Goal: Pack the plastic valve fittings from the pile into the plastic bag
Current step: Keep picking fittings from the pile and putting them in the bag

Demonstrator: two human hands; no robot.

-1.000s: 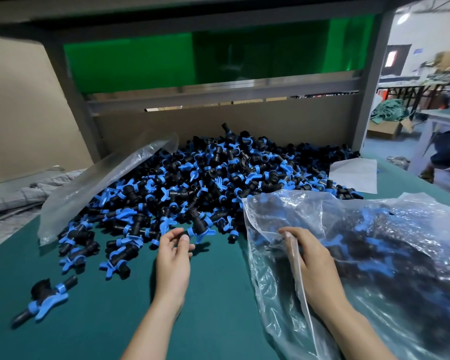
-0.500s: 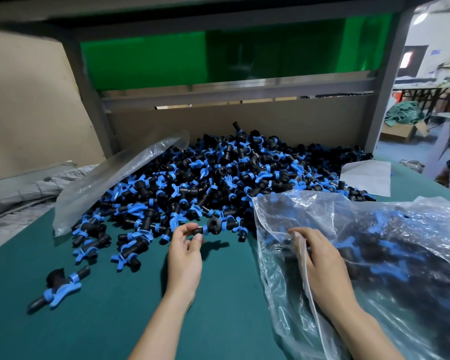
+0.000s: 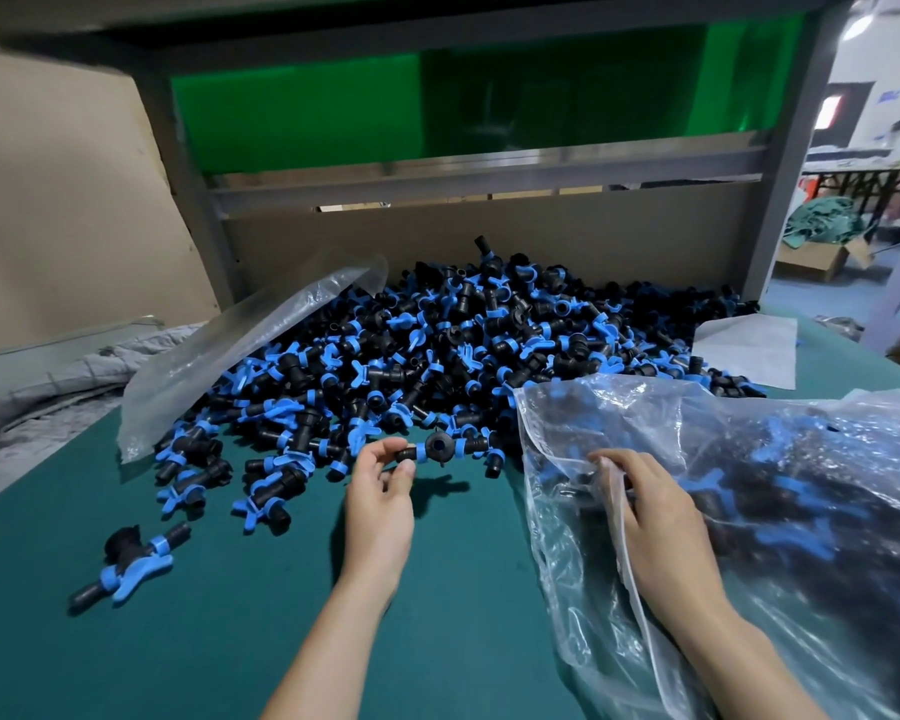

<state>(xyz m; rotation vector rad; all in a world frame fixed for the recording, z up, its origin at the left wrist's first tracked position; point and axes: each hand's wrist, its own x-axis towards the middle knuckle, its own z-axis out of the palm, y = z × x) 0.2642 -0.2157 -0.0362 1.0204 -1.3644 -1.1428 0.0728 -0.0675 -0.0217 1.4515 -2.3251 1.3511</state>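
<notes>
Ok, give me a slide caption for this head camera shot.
Left hand pinches a valve fitting beside the pile; right hand grips the plastic bag by its rim.

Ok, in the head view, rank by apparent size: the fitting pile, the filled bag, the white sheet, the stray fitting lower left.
Largest: pile and filled bag, too alike to rank; the bag is nearer and cropped by the frame.
Then: white sheet.
Smallest: stray fitting.

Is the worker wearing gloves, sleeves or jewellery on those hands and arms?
No. The left hand and right hand are both bare, with no gloves, rings or watch in view. The forearms are bare too; no sleeve reaches into the picture.
</notes>
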